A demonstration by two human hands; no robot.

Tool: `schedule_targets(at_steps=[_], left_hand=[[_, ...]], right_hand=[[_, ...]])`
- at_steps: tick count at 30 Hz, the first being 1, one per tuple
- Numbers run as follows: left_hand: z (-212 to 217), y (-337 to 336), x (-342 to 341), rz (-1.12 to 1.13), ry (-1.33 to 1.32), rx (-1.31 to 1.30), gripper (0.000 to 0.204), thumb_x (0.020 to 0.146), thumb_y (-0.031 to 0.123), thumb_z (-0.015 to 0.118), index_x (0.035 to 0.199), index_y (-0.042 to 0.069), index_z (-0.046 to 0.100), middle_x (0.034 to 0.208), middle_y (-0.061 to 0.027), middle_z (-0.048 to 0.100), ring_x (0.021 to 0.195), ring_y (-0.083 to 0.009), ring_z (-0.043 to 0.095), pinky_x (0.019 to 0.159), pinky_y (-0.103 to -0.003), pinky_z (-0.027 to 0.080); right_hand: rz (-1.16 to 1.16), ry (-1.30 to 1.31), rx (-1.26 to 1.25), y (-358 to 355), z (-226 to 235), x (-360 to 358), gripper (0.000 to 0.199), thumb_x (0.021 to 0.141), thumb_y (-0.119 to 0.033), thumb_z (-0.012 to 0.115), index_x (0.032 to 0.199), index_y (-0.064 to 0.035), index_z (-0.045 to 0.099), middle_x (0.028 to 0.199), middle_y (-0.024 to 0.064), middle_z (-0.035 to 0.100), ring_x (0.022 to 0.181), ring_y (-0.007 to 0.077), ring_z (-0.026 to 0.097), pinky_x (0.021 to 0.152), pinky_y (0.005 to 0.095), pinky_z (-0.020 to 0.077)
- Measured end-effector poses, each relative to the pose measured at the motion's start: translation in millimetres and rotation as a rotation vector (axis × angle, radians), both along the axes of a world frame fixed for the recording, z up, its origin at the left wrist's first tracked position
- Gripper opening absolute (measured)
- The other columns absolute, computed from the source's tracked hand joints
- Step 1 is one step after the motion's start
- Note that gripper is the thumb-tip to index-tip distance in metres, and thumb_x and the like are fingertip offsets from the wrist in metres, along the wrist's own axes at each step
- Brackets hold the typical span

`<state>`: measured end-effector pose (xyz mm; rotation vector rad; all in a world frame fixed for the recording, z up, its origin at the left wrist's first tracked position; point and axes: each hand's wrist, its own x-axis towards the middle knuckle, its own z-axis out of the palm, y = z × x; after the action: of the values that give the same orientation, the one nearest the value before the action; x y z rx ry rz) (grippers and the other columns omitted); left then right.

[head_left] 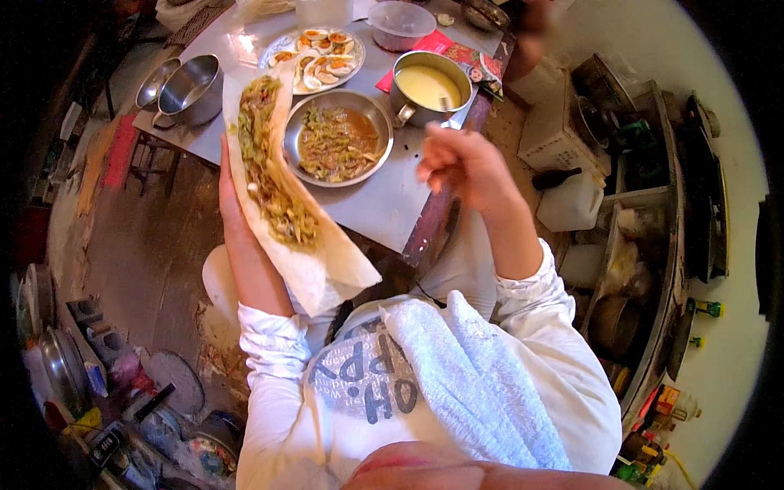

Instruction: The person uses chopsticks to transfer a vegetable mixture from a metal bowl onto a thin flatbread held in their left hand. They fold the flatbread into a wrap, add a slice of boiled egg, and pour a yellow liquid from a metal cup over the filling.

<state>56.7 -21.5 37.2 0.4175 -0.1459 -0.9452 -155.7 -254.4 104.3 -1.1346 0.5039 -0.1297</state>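
A long flatbread (328, 268) is leaning over the front left edge of the desk (377, 214), its bare end lying nearest the person and a strip of shredded, moist filling (268, 192) covering the rest. It is appearing light, thin and soft; in this inspector's judgement it is risking a tear or sag under the filling's weight, and the wet face is likely being slippery, so a broad hold beneath the middle and along the dry edges is suiting it best. The left hand (233, 192) is holding it from the left side and below; its fingers are mostly hiding behind the bread, so their exact spread cannot be confirmed. The right hand (472, 163) is hovering by the desk's right edge, its fingers (433, 170) curling inward and blurring; whether they are pinching anything cannot be told. Farther in, a steel dish (389, 145) is holding similar vegetables, a pot (418, 114) of yellow liquid is standing near the right edge, and a plate (268, 55) is carrying halved eggs (327, 72) beyond.
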Motion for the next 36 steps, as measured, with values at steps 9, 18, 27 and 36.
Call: schedule_targets(at_steps=[9, 18, 27, 36], left_hand=[[24.9, -29.8, -45.4, 0.085, 0.106, 0.048, 0.055, 0.097, 0.049, 0.048, 0.134, 0.009, 0.051, 0.127, -0.0112, 0.060, 0.111, -0.0278, 0.060, 0.098, -0.045, 0.049], [21.4, -44.9, -59.0, 0.318, 0.141, 0.192, 0.052, 0.098, 0.049, 0.047, 0.126, 0.006, 0.054, 0.108, -0.0137, 0.064, 0.091, -0.0254, 0.064, 0.076, -0.037, 0.055], [55.0, 25.9, -12.8, 0.120, -0.131, -0.027, 0.071, 0.088, 0.034, 0.068, 0.145, 0.007, 0.035, 0.144, -0.0160, 0.044, 0.134, -0.0321, 0.042, 0.111, -0.049, 0.035], [82.9, 74.6, 0.5, 0.258, -0.529, 0.018, 0.104, 0.067, 0.027, 0.089, 0.147, 0.002, 0.026, 0.151, -0.0199, 0.032, 0.139, -0.0290, 0.033, 0.115, -0.046, 0.029]], right_hand=[[0.239, -0.093, -1.209, 115.9, -9.8, 0.6, 0.083, 0.081, -0.051, 0.070, 0.133, 0.0069, 0.041, 0.091, 0.0214, 0.065, 0.080, 0.0329, 0.068, 0.062, 0.0434, 0.0523], [0.202, 0.025, -1.516, 125.7, -20.1, -8.8, 0.083, 0.075, -0.028, 0.073, 0.139, 0.0054, 0.032, 0.094, 0.0169, 0.063, 0.082, 0.0339, 0.065, 0.063, 0.0440, 0.0527], [0.452, -0.243, -1.398, 45.0, 56.4, 11.3, 0.058, 0.077, -0.010, 0.072, 0.132, -0.0062, 0.052, 0.088, 0.0142, 0.066, 0.077, 0.0273, 0.066, 0.069, 0.0337, 0.0518], [0.623, -0.270, -1.402, 30.1, 89.0, 72.1, 0.038, 0.077, -0.009, 0.070, 0.114, -0.0033, 0.063, 0.090, 0.0127, 0.068, 0.078, 0.0254, 0.067, 0.071, 0.0330, 0.0512]])
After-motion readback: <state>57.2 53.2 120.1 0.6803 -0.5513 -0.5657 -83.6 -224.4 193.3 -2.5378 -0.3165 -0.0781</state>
